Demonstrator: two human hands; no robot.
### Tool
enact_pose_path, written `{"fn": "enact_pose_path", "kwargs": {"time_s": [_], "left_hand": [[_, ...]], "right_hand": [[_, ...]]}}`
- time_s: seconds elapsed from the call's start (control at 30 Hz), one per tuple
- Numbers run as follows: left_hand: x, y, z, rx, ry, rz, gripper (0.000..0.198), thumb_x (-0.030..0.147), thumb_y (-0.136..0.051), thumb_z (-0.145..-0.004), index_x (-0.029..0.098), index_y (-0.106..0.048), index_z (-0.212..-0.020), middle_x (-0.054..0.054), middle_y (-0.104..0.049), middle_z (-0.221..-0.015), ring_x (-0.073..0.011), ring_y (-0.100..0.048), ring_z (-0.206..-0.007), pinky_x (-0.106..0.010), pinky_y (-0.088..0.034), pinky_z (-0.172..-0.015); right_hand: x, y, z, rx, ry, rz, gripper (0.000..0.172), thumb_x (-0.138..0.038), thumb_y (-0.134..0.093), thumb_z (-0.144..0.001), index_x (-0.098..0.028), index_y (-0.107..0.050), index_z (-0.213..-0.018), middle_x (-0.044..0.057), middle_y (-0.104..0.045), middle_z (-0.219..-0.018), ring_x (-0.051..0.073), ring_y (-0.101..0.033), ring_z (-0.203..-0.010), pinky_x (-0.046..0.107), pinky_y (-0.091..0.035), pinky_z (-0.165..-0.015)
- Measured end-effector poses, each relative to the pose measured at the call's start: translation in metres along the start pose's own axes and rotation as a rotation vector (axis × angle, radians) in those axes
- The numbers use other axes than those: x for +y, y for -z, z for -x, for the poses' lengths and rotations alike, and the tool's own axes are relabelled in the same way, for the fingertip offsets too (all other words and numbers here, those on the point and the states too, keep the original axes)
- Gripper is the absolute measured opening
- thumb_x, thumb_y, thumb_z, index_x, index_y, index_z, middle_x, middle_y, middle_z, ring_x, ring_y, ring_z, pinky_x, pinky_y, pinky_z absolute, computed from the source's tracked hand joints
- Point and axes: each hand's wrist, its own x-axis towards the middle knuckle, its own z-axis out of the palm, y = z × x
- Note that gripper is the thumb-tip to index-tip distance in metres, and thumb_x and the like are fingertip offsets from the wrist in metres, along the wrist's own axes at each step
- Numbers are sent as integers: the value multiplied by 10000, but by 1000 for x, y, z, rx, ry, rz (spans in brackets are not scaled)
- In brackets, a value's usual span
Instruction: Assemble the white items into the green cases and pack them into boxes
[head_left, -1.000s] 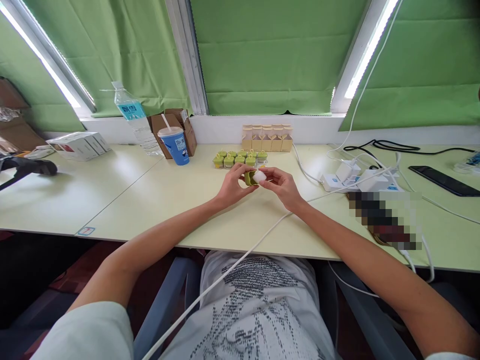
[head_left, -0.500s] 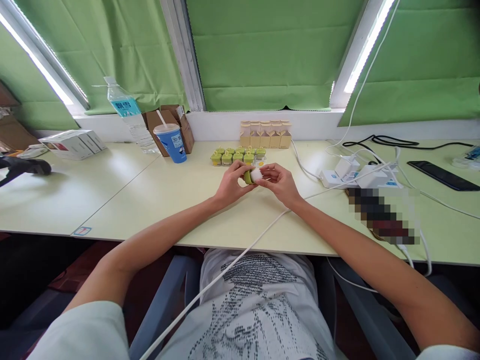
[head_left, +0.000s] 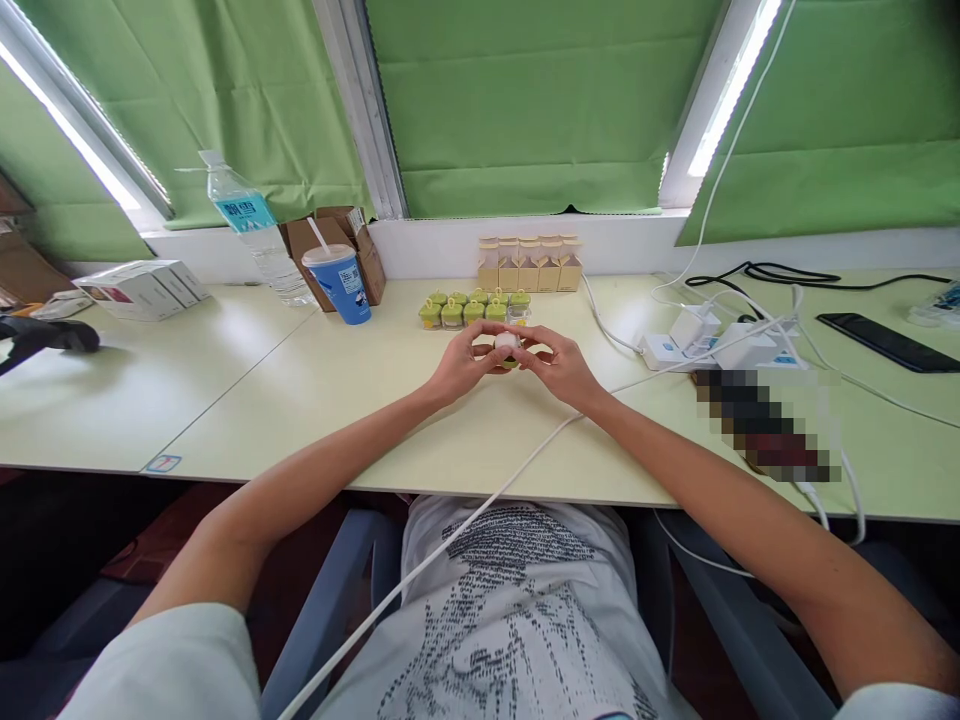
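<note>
Between both hands, just above the table, is a small green cap with a white insert (head_left: 508, 343), its white face turned up towards me. My left hand (head_left: 469, 362) closes on it from the left, fingers and thumb curled round it. From the right, my right hand (head_left: 556, 362) pinches it with thumb and fingertips. Behind the hands stand several small clear jars with green lids (head_left: 463, 310) in two rows. The jar at the right end of the front row (head_left: 518, 314) shows no green lid.
A row of small open cartons (head_left: 529, 265) stands behind the jars. On the left are a blue cup (head_left: 341, 285), a water bottle (head_left: 259, 235) and a brown box (head_left: 371, 262). A power strip (head_left: 667, 352) with chargers lies right, and a white cable (head_left: 450, 540) crosses the table front.
The green cap with its white insert has turned from sideways to white face up. Both hands have closed in nearer to each other around it.
</note>
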Motion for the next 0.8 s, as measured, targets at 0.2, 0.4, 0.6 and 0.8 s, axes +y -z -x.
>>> {"fn": "enact_pose_path", "kwargs": {"time_s": [0.2,0.4,0.6,0.8], "left_hand": [[1,3,-3,32,-36,12,749,695,-1006,-768,195,-623,-1172,-100,-700,-1319,-226,-844,-986,-490,-779,-912],[-1,4,-4,-35,-163,-135,676,711,-940,-851,206,-698,-1229,-110,-699,-1371,-226,-846,-1024,-412,-787,-885],[-5,8,-9,0,-377,-295,602,717,-901,-904,208,-782,-1203,-92,-728,-1220,-210,-794,-1072,-362,-761,-925],[-7,8,-11,29,-474,-405,636,773,-875,-899,229,-802,-1221,-86,-726,-1195,-191,-783,-1020,-320,-748,-848]], "right_hand": [[-8,3,-2,32,-44,-71,576,-715,-930,-836,-260,-749,-1138,89,-777,-1165,251,-752,-1008,386,-731,-709],[-8,15,-4,7,-33,-85,582,-708,-982,-774,-228,-829,-1065,100,-840,-1141,301,-809,-1090,521,-741,-970],[-6,18,-2,17,-10,-59,456,-571,-967,-817,-232,-834,-1093,90,-851,-1141,297,-833,-1091,501,-744,-971],[-10,18,1,22,59,26,387,-464,-952,-830,-248,-785,-1105,49,-810,-1128,252,-812,-1073,414,-743,-909]]}}
